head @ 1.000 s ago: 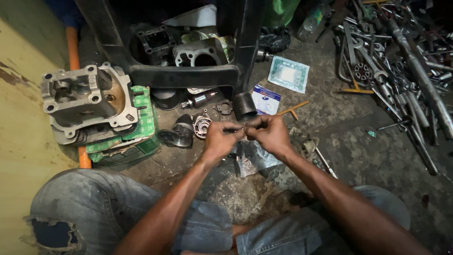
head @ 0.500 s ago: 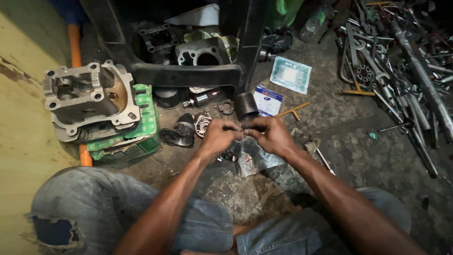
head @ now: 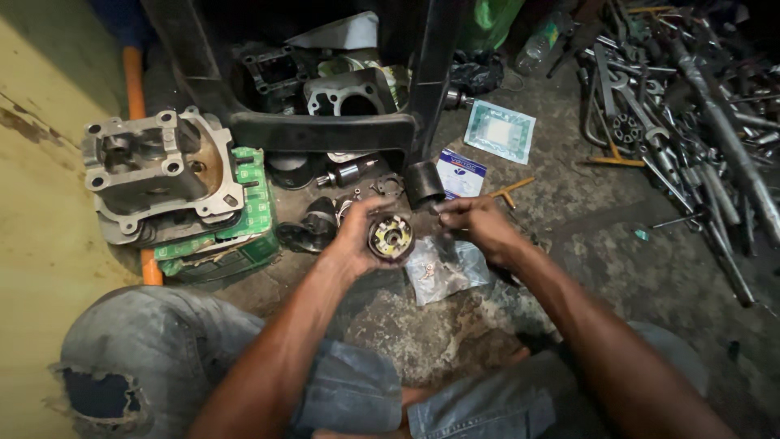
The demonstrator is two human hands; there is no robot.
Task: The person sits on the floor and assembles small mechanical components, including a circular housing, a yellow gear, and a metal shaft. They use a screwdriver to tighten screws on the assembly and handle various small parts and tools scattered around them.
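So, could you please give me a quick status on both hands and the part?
Left hand grips round motor part, open face up. Right hand beside it, fingertips pinched, contents unclear. Clear plastic bag on floor beneath.

Light: dim, mostly falling on the middle floor.
Shadows: deep black under the frame at top.
Edges: wide-angle bending, tool pile dark and soft.
Focus: centre quite sharp, slight noise.
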